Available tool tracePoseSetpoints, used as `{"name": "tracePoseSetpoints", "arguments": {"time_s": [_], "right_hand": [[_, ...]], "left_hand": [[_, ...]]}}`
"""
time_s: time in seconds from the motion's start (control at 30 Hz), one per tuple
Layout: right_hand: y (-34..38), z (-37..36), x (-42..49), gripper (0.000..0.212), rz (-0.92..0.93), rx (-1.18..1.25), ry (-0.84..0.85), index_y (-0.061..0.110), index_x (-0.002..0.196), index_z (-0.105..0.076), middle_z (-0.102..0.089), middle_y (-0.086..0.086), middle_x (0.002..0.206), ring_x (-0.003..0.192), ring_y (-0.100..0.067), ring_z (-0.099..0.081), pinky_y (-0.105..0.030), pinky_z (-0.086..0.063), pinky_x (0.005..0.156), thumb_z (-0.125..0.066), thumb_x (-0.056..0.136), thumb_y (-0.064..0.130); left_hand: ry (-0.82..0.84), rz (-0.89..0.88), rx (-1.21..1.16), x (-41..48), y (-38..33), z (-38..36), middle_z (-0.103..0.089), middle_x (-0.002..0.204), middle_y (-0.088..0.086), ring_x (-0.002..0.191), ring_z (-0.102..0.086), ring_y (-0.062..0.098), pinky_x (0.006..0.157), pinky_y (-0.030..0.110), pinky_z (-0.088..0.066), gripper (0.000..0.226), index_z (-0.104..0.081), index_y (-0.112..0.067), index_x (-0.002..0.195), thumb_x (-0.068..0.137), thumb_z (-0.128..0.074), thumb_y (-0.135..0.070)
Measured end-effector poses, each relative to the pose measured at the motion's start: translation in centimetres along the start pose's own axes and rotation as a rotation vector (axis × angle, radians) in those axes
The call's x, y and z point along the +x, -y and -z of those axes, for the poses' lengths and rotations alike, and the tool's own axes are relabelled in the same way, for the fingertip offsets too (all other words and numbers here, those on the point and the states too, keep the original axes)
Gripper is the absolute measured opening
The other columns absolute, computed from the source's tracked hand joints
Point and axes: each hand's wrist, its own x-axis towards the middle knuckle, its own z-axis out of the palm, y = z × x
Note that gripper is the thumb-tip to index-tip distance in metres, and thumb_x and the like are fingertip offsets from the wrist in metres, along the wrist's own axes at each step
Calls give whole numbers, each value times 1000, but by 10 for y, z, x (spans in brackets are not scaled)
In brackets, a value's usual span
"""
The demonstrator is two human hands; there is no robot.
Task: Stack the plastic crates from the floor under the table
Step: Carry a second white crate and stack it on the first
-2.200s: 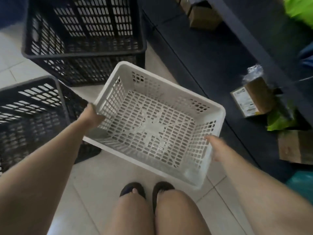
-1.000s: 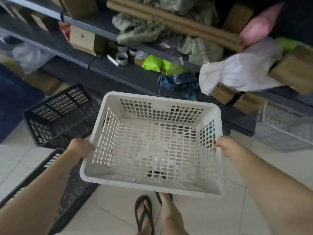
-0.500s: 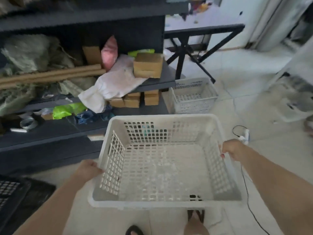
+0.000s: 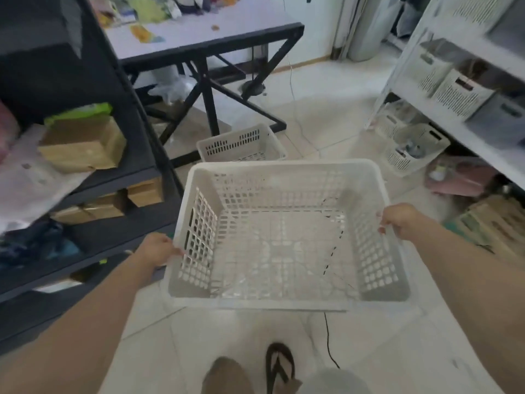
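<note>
Arms stretched forward and down, elbows out of view. Left hand (image 4: 158,249) closed on the left rim of the white crate (image 4: 287,237), fingers curled over the edge. Right hand (image 4: 399,220) closed on the right rim in the same way, knuckles up. Crate carried level above the tiled floor (image 4: 355,351), open side up, nothing inside; floor and a black cable (image 4: 329,348) visible through the mesh bottom. Second white crate (image 4: 241,143) standing on the floor just beyond, at the foot of the table (image 4: 216,41), partly hidden behind the carried one; inside not clear to see. On the right, white shelf (image 4: 466,129) with pale baskets (image 4: 460,95); contents blurred. On the left, dark shelf (image 4: 119,177) with cardboard boxes (image 4: 82,143).
</note>
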Motion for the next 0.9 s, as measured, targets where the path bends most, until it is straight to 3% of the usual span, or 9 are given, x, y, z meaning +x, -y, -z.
{"name": "tracePoseSetpoints", "arguments": {"time_s": [0.1, 0.17, 0.23, 0.33, 0.47, 0.6, 0.77, 0.9], "right_hand": [[24, 12, 31, 29, 2, 36, 1, -7, 59, -42, -46, -39, 131, 50, -32, -38, -17, -31, 24, -40, 81, -25], [41, 13, 55, 29, -19, 71, -2, -6, 60, -43, -41, -38, 137, 47, -33, -42, -17, -31, 23, -39, 84, -23], [57, 10, 85, 21, -42, 106, -14, -11, 68, -48, -46, -39, 131, 48, -33, -43, -18, -33, 24, -40, 85, -19], [90, -2, 127, 15, -100, 90, -4, -12, 78, -50, -48, -27, 103, 54, -31, -39, -17, -33, 26, -39, 87, -16], [160, -25, 178, 14, -135, 143, 26, -9, 88, -48, -44, -23, 90, 52, -29, -33, -17, -33, 29, -37, 85, -18], [235, -52, 230, 20, -126, 119, 75, -6, 69, -45, -45, -20, 95, 54, -29, -37, -19, -38, 31, -39, 85, -18], [334, -96, 295, 31, -87, 91, 176, -2, 64, -42, -44, -8, 75, 58, -28, -40, -16, -37, 25, -34, 84, -25], [403, -143, 361, 33, -36, 17, 255, -3, 60, -46, -53, -10, 57, 48, -29, -53, -18, -40, 26, -39, 81, -27]], "left_hand": [[-3, -17, 37, 28, -50, -12, -49, 72, 15, 67, -47, 23, 68, 31, -39, 17, -60, -1, 75, 72, -77, -5], [-17, -22, 42, 51, -77, -17, -58, 78, 17, 69, -52, 25, 70, 32, -43, 16, -65, 6, 82, 73, -75, -4], [-8, -23, 45, 77, -105, -17, -64, 86, 19, 75, -59, 28, 74, 36, -49, 13, -65, 3, 79, 74, -74, -4], [-12, -9, 49, 125, -145, -14, -66, 91, 23, 83, -62, 32, 85, 46, -53, 11, -62, -1, 71, 74, -72, 0], [-19, -12, 47, 182, -200, 5, -65, 83, 19, 77, -60, 29, 76, 39, -50, 7, -64, 0, 73, 74, -70, 1], [-55, 31, 23, 234, -246, 37, -67, 86, 20, 80, -62, 30, 77, 38, -52, 11, -67, 4, 81, 73, -73, 0], [-115, 108, -22, 290, -289, 64, -66, 84, 16, 84, -63, 31, 80, 41, -53, 10, -65, 2, 80, 73, -72, 1], [-166, 195, -101, 350, -316, 71, -64, 83, 16, 79, -62, 28, 69, 37, -53, 11, -63, 3, 84, 74, -69, 2]]}}
